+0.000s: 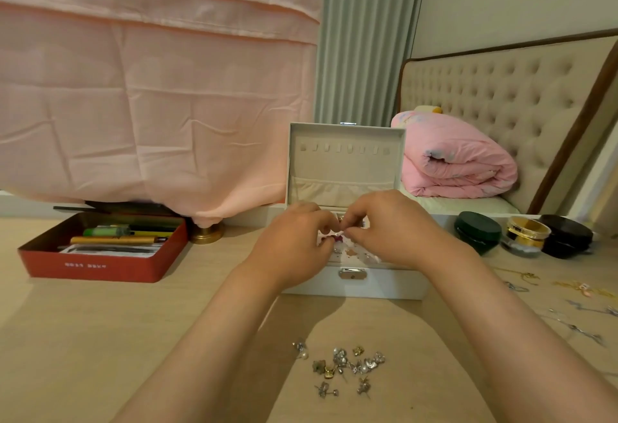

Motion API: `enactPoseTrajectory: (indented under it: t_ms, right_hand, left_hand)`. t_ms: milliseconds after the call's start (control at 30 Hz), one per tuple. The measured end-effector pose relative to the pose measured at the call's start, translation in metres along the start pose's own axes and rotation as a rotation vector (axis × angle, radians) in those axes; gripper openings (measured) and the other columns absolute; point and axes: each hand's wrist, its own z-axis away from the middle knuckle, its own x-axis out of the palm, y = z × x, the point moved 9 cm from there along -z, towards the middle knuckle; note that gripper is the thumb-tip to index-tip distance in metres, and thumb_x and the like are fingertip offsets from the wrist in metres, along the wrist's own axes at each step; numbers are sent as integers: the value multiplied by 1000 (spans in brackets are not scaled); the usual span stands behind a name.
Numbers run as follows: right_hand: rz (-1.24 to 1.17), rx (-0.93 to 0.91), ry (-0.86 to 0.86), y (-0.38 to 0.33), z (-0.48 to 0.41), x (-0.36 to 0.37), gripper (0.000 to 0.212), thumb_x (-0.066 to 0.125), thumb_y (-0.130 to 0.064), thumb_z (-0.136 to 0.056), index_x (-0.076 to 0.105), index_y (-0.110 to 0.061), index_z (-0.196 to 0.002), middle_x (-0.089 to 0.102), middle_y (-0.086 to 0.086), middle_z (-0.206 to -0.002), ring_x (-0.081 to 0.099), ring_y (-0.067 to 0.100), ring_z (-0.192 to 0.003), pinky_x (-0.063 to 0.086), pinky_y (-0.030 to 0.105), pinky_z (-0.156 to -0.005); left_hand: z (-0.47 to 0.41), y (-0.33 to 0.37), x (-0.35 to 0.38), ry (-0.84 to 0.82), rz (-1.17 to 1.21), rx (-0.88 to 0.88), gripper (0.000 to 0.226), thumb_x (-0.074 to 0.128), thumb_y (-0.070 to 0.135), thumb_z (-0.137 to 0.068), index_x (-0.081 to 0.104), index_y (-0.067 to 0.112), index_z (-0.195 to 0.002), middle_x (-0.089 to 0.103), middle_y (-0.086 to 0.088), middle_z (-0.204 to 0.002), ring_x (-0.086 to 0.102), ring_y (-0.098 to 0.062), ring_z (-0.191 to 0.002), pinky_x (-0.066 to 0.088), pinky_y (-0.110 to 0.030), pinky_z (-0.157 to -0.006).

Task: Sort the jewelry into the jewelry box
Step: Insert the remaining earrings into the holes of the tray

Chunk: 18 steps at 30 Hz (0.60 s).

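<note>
Few studs (338,239) sit in the open white jewelry box (354,285), above whose tray the left hand (294,245) and right hand (384,228) meet, pinching a tiny gold piece (340,219). Nearer than the hands, silver and gold earrings (344,364), plus thin chains (521,283) rightward, lie loose on the table (100,339): mostly undone, I judge.

L hand (294,245) & R hand (391,228) meet fingertip to fingertip over the jewelry box (354,285), pinching a small piece (340,220), so the tray is mostly covered from above. Forearms fence off the front approach. Upright lid (346,158) walls off the back. Wide bare lane of table (83,339) btw box & red tin (100,265). R side tighter: green case (478,230), gold jar (526,233), black case (567,235), w/ chains (582,289) strewn nearer. Earring pile (347,364) lies btw the forearms.
</note>
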Motion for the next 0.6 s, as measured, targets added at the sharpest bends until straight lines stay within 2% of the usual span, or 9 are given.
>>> enactPoseTrajectory:
  t_ms: [67,133,233,300,367,433,600]
  right_hand:
    - [-90,-78,-87,-26,6,5,9,71,-27,-86,78,-34,-86,73,-15,-89,64,6,-86,54,32,-80]
    - [-102,-151,-248,-52,16,22,8,74,-23,-83,80,-28,-84,73,-13,-84,65,6,-81,56,31,-80]
    - [-93,-191,-475,-76,34,55,7,79,-25,-81,80,-26,-87,75,-11,-82,68,5,-78,57,27,-76]
    - [-100,-193,-567,-83,42,74,11,82,-27,-79,79,-26,-89,75,-10,-82,71,7,-77,60,31,-79]
    - [-76,-190,-596,-85,43,85,17,84,-29,-78,78,-25,-93,75,-9,-83,71,10,-80,60,36,-81]
    - [-52,-186,-597,-85,45,90,22,85,-30,-77,77,-27,-97,73,-11,-86,68,8,-83,58,34,-82]
    - [-84,-189,-621,-85,49,97,11,81,-23,-81,79,-26,-91,72,-16,-82,62,-1,-76,51,22,-71]
  left_hand:
    - [12,1,-11,-21,-28,8,10,57,27,-87,63,33,-92,59,12,-91,51,-10,-94,44,-31,-77]
    - [32,-5,-17,-96,-38,-43,10,56,27,-83,58,36,-85,61,13,-86,54,-9,-85,46,-31,-70]
    - [71,-20,-13,-238,-56,-153,13,56,26,-81,59,37,-86,62,15,-85,55,-7,-79,43,-27,-66]
    - [95,-28,-6,-326,-60,-213,13,55,27,-84,59,40,-88,62,18,-88,56,-5,-82,46,-25,-70]
    - [109,-34,-1,-364,-55,-258,13,55,29,-88,64,37,-93,63,19,-92,57,-3,-86,48,-24,-76]
    - [116,-37,0,-351,-18,-290,13,57,30,-89,67,36,-96,64,18,-93,58,-1,-85,50,-24,-78]
    - [123,-39,4,-306,85,-315,8,61,30,-88,67,34,-92,64,17,-85,56,3,-76,45,-15,-66]
